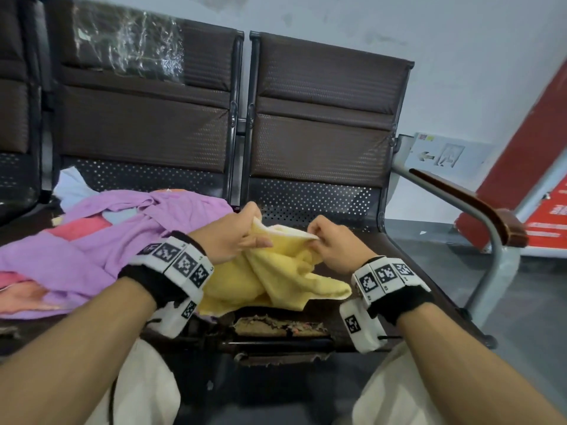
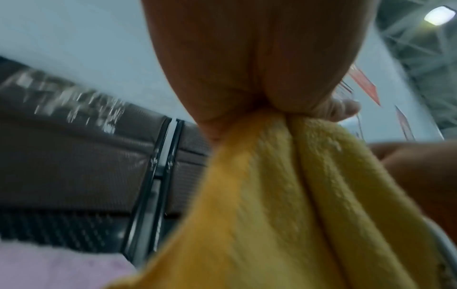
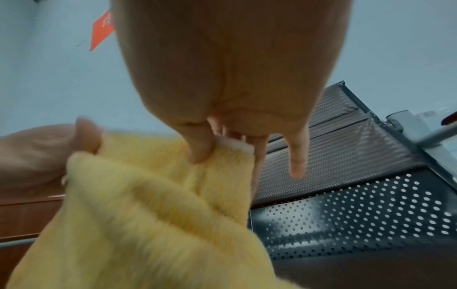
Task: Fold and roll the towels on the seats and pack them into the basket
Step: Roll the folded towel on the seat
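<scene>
A crumpled yellow towel [image 1: 276, 277] hangs between my two hands above the front of the right brown seat [image 1: 352, 240]. My left hand [image 1: 245, 231] grips a bunched top edge of it, which the left wrist view shows as yellow towel [image 2: 296, 195] drawn tight below the left hand [image 2: 272, 109]. My right hand [image 1: 319, 237] pinches the edge's other end, thumb and fingers closed on the yellow towel [image 3: 173, 205] at its pale hem, right hand [image 3: 217, 144] with the little finger sticking out. The towel's lower part rests on the seat. No basket is in view.
A purple towel [image 1: 92, 250] lies spread over the left seat with pink [image 1: 82, 230] and pale blue cloths [image 1: 72, 188] under and behind it. A metal armrest with a wooden top [image 1: 466, 204] bounds the right seat. The seat's front edge padding [image 1: 276, 325] is torn. My knees are below.
</scene>
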A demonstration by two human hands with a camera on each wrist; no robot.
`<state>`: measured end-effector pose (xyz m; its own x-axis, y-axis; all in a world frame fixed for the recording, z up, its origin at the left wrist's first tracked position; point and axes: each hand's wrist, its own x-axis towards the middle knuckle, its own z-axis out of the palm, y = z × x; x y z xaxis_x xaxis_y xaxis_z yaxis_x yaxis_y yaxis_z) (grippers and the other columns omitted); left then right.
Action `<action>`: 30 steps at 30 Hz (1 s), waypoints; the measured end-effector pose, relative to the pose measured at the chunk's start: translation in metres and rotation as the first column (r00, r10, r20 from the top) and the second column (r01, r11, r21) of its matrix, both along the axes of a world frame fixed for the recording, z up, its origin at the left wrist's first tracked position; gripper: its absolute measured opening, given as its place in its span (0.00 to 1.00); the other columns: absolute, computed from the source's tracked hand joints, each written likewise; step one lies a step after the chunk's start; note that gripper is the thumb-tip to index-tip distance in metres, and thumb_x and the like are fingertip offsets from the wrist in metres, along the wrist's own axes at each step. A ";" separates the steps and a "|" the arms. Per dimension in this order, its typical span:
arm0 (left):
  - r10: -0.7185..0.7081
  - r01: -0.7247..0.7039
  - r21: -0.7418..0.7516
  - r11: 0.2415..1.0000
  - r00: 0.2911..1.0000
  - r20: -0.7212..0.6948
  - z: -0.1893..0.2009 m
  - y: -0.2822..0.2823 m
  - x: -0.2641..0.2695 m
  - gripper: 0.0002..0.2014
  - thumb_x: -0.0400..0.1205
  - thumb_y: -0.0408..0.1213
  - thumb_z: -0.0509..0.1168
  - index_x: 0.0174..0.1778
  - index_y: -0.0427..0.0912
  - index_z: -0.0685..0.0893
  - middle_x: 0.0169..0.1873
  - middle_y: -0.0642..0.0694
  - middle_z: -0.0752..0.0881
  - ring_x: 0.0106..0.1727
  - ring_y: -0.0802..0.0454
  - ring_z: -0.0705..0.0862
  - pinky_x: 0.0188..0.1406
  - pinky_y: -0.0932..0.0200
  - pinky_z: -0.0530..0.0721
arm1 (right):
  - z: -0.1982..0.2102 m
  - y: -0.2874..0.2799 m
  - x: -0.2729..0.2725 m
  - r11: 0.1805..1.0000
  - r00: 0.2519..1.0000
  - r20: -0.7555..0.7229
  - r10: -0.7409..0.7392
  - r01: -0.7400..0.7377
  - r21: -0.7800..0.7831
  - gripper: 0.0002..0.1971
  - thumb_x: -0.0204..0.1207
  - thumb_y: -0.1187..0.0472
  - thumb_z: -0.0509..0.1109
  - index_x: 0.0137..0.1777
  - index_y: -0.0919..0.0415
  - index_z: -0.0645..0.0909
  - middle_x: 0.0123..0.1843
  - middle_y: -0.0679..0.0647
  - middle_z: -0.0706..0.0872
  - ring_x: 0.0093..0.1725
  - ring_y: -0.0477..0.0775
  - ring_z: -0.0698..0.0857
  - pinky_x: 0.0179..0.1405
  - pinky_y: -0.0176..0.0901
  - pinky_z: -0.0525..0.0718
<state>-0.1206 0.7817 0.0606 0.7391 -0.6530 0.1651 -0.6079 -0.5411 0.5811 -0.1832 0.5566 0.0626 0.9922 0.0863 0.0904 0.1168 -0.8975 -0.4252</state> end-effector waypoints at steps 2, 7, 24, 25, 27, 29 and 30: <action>0.012 -0.013 0.026 1.000 0.999 0.037 0.003 0.005 -0.004 0.18 0.80 0.51 0.62 0.56 0.44 0.68 0.35 0.48 0.80 0.35 0.54 0.79 0.32 0.69 0.73 | 0.014 0.001 -0.007 0.999 1.000 0.000 0.009 -0.009 -0.049 0.06 0.80 0.62 0.63 0.54 0.54 0.77 0.48 0.54 0.87 0.48 0.53 0.83 0.46 0.45 0.81; 0.106 -0.088 -0.111 0.990 0.980 0.168 0.023 0.007 -0.015 0.07 0.85 0.43 0.59 0.54 0.48 0.80 0.45 0.52 0.84 0.51 0.50 0.81 0.48 0.56 0.75 | 0.050 0.001 -0.017 0.987 1.000 -0.013 0.021 -0.023 -0.158 0.07 0.71 0.62 0.68 0.45 0.51 0.85 0.40 0.49 0.87 0.41 0.48 0.82 0.39 0.38 0.77; 0.397 -0.325 -0.296 0.898 0.888 0.230 0.127 -0.027 0.055 0.08 0.85 0.42 0.57 0.46 0.43 0.77 0.40 0.37 0.83 0.44 0.37 0.81 0.39 0.50 0.74 | 0.129 -0.031 0.075 0.919 0.845 0.451 -0.287 0.110 0.379 0.12 0.81 0.56 0.66 0.57 0.62 0.83 0.49 0.50 0.84 0.51 0.50 0.80 0.50 0.40 0.75; 0.410 -0.340 -0.304 0.890 0.888 0.208 0.127 -0.031 0.060 0.08 0.85 0.42 0.57 0.45 0.44 0.77 0.41 0.36 0.83 0.46 0.37 0.81 0.40 0.50 0.74 | 0.128 -0.030 0.080 0.916 0.837 0.459 -0.298 0.116 0.383 0.12 0.80 0.56 0.67 0.58 0.62 0.84 0.50 0.51 0.85 0.53 0.50 0.81 0.52 0.40 0.75; 0.433 -0.339 -0.387 0.857 0.882 0.186 0.131 -0.039 0.067 0.08 0.85 0.41 0.58 0.45 0.43 0.78 0.41 0.39 0.83 0.45 0.41 0.80 0.38 0.53 0.71 | 0.130 -0.031 0.086 0.896 0.806 0.497 -0.322 0.090 0.434 0.11 0.80 0.57 0.68 0.56 0.61 0.85 0.49 0.50 0.86 0.53 0.51 0.83 0.53 0.41 0.77; 0.443 -0.306 -0.507 0.806 0.879 0.174 0.136 -0.045 0.068 0.08 0.85 0.41 0.59 0.47 0.41 0.80 0.39 0.43 0.82 0.42 0.45 0.78 0.34 0.56 0.66 | 0.134 -0.032 0.086 0.872 0.771 0.546 -0.329 0.027 0.488 0.06 0.80 0.57 0.68 0.51 0.58 0.84 0.45 0.47 0.85 0.49 0.49 0.83 0.50 0.41 0.79; 0.436 -0.281 -0.549 0.787 0.883 0.174 0.138 -0.047 0.066 0.08 0.85 0.41 0.59 0.47 0.41 0.80 0.38 0.45 0.82 0.41 0.48 0.77 0.33 0.55 0.66 | 0.135 -0.032 0.083 0.865 0.757 0.566 -0.327 -0.002 0.503 0.05 0.80 0.57 0.67 0.49 0.55 0.83 0.43 0.45 0.84 0.47 0.46 0.82 0.47 0.39 0.78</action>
<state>-0.0549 0.7346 0.1989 0.7739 -0.1200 0.6218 -0.6034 -0.4380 0.6664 -0.1001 0.5242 0.1975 0.6917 -0.2843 0.6638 0.3684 -0.6518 -0.6629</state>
